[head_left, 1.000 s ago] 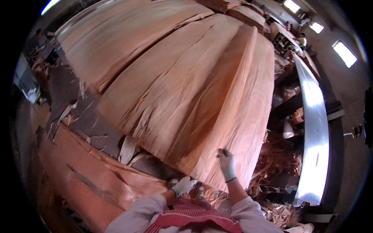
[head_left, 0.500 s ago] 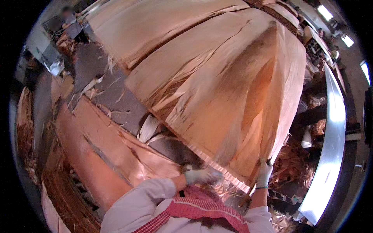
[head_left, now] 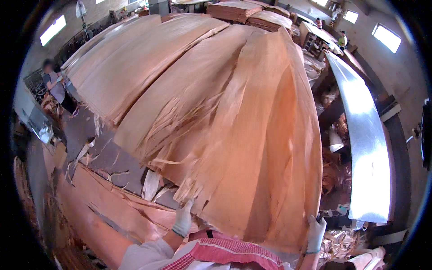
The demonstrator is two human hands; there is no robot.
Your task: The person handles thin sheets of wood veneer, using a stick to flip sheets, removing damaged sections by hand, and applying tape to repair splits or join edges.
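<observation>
A large, thin orange-brown wood veneer sheet spreads out in front of me, rippled lengthwise and frayed along its left side. My left hand, in a white glove, is closed on its ragged near-left corner. At the near-right corner, my right hand, also gloved, grips the sheet's edge, its fingers partly hidden. Under and beside this sheet lies a stack of paler veneer, with a long dark gap between its sections.
Another veneer pile lies low at the left, with torn strips beside it. A long shiny metal sheet stands at the right above veneer scraps. A person stands at the far left; more stacks are at the back.
My view has tilted up and shifted. My left hand has moved left from the near edge to the frayed corner and taken hold. The top sheet is now spread wider, covering the stack's near edge.
</observation>
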